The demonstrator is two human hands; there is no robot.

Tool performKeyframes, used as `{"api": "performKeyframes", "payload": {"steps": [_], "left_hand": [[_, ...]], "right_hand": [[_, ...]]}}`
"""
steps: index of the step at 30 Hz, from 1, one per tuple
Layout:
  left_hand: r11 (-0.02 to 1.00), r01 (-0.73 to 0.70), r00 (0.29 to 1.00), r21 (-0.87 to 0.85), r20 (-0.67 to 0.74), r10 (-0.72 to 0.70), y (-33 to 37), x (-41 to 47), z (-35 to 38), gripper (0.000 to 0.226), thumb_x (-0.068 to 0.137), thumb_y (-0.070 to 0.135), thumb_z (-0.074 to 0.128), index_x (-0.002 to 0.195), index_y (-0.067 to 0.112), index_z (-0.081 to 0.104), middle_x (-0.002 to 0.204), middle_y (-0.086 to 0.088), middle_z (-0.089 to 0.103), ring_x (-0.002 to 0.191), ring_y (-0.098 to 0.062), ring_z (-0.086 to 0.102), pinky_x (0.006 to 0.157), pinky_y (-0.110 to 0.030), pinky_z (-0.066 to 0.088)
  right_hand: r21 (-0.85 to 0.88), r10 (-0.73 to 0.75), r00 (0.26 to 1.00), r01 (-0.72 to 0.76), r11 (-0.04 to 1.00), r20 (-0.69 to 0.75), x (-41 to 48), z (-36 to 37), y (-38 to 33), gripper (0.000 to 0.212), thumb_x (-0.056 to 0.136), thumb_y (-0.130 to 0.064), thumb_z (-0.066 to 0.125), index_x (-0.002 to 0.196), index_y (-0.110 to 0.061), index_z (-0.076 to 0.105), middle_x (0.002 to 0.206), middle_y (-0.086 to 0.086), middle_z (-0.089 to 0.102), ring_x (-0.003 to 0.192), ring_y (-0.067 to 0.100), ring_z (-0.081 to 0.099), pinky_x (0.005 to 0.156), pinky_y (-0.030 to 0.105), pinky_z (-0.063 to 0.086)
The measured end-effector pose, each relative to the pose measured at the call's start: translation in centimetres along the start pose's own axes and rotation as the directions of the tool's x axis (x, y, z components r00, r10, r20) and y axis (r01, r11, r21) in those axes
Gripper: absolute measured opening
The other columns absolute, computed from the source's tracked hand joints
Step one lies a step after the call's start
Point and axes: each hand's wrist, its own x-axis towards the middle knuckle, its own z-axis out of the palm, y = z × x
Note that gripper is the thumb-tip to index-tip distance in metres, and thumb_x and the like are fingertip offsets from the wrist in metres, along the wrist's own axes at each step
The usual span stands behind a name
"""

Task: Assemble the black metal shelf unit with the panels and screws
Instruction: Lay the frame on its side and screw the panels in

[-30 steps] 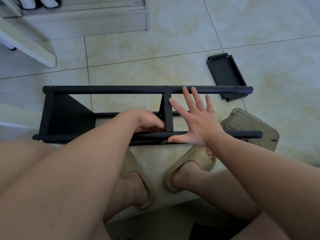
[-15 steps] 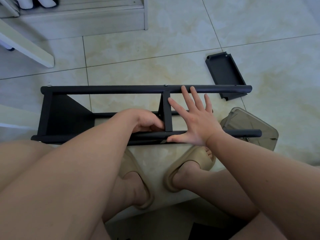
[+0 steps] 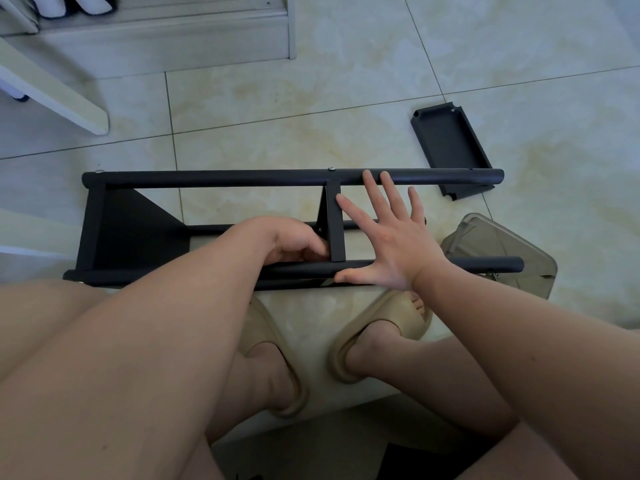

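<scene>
The shelf frame point(image 3: 242, 178) and loose panel point(image 3: 450, 143) are black, floor tiles point(image 3: 346, 64) cream-marbled, slippers point(image 3: 381, 317) beige.

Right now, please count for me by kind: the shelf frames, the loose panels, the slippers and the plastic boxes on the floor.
Shelf frame, partly assembled: 1
Loose black panel: 1
Beige slippers: 2
Translucent plastic box: 1
Total: 5

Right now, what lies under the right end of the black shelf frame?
A translucent grey box under the near rail, a loose black panel under the far rail. The box's contents are hidden.
</scene>
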Motion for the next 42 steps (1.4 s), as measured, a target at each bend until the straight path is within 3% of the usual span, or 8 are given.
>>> {"api": "performKeyframes", "payload": {"steps": [3, 6, 11, 17, 24, 34, 39, 42], "left_hand": [[1.0, 0.002, 1.0, -0.015, 0.026, -0.002, 0.06, -0.23, 0.06, 0.025, 0.094, 0.015, 0.054, 0.097, 0.015, 0.078, 0.1, -0.006, 0.076, 0.088, -0.018, 0.069, 0.08, -0.026, 0.055], [0.999, -0.024, 0.997, 0.024, -0.079, 0.026, 0.21, 0.0, 0.33, 0.021, 0.091, 0.018, 0.062, 0.107, 0.01, 0.074, 0.1, -0.01, 0.075, 0.09, -0.02, 0.067, 0.084, -0.03, 0.054], [0.999, 0.009, 0.997, 0.052, -0.073, -0.006, 0.3, -0.08, 0.43, 0.015, 0.093, 0.017, 0.06, 0.096, 0.014, 0.074, 0.085, -0.004, 0.073, 0.07, -0.014, 0.068, 0.063, -0.022, 0.054], [0.998, 0.021, 0.999, -0.052, 0.034, -0.019, 0.16, -0.33, 0.04, 0.034, 0.093, 0.013, 0.054, 0.122, 0.006, 0.07, 0.125, -0.015, 0.068, 0.118, -0.03, 0.063, 0.11, -0.04, 0.045], [1.0, 0.017, 0.999, 0.023, -0.052, -0.015, 0.26, -0.04, 0.37, 0.013, 0.093, 0.02, 0.062, 0.095, 0.014, 0.073, 0.083, -0.004, 0.072, 0.067, -0.014, 0.068, 0.067, -0.026, 0.055], [0.999, 0.015, 1.0, -0.051, 0.015, -0.014, 0.13, -0.17, 0.17, 0.022, 0.093, 0.017, 0.055, 0.098, 0.015, 0.077, 0.106, -0.009, 0.075, 0.092, -0.019, 0.068, 0.09, -0.031, 0.053], [0.998, -0.013, 0.993, 0.057, -0.115, 0.02, 0.15, 0.3, 0.36, 0.012, 0.092, 0.017, 0.062, 0.086, 0.016, 0.073, 0.073, 0.001, 0.072, 0.062, -0.009, 0.066, 0.058, -0.02, 0.052], [1.0, -0.01, 0.998, 0.026, -0.063, 0.011, 0.11, 0.05, 0.17, 0.015, 0.091, 0.015, 0.06, 0.092, 0.017, 0.075, 0.079, 0.002, 0.073, 0.07, -0.009, 0.067, 0.063, -0.02, 0.052]], "right_hand": [[0.001, 0.0, 1.0, -0.001, 1.0, 0.004, 0.03, 0.03, 0.0, 0.119, 0.06, -0.103, 0.027, 0.158, -0.045, -0.006, 0.168, 0.007, -0.02, 0.154, 0.032, -0.022, 0.121, 0.064, -0.007], [0.005, -0.002, 1.0, 0.002, 1.0, 0.005, 0.04, 0.05, -0.02, 0.119, 0.061, -0.103, 0.029, 0.158, -0.045, -0.006, 0.168, 0.007, -0.021, 0.153, 0.032, -0.022, 0.121, 0.064, -0.006], [0.01, 0.0, 1.0, 0.0, 1.0, 0.01, 0.04, 0.03, 0.02, 0.118, 0.061, -0.102, 0.029, 0.158, -0.046, -0.008, 0.167, 0.006, -0.023, 0.153, 0.032, -0.023, 0.121, 0.064, -0.006], [0.005, 0.003, 1.0, -0.003, 1.0, 0.021, 0.07, 0.04, 0.02, 0.118, 0.061, -0.103, 0.028, 0.158, -0.045, -0.008, 0.167, 0.006, -0.024, 0.153, 0.032, -0.024, 0.12, 0.065, -0.006], [0.01, 0.004, 1.0, -0.004, 1.0, 0.028, 0.1, -0.01, 0.02, 0.119, 0.061, -0.102, 0.029, 0.158, -0.045, -0.009, 0.167, 0.006, -0.025, 0.152, 0.032, -0.025, 0.121, 0.065, -0.006], [0.003, -0.003, 1.0, 0.003, 1.0, 0.012, 0.14, 0.13, 0.11, 0.119, 0.061, -0.103, 0.028, 0.158, -0.044, -0.007, 0.167, 0.006, -0.023, 0.153, 0.032, -0.023, 0.121, 0.064, -0.005], [0.016, 0.0, 1.0, 0.0, 1.0, 0.012, 0.15, 0.17, 0.11, 0.12, 0.06, -0.102, 0.03, 0.159, -0.044, -0.006, 0.167, 0.006, -0.023, 0.153, 0.032, -0.023, 0.121, 0.064, -0.004], [0.01, 0.001, 1.0, -0.002, 1.0, 0.015, 0.15, 0.15, 0.07, 0.12, 0.06, -0.103, 0.029, 0.159, -0.044, -0.006, 0.167, 0.006, -0.023, 0.153, 0.032, -0.023, 0.121, 0.064, -0.004]]}}
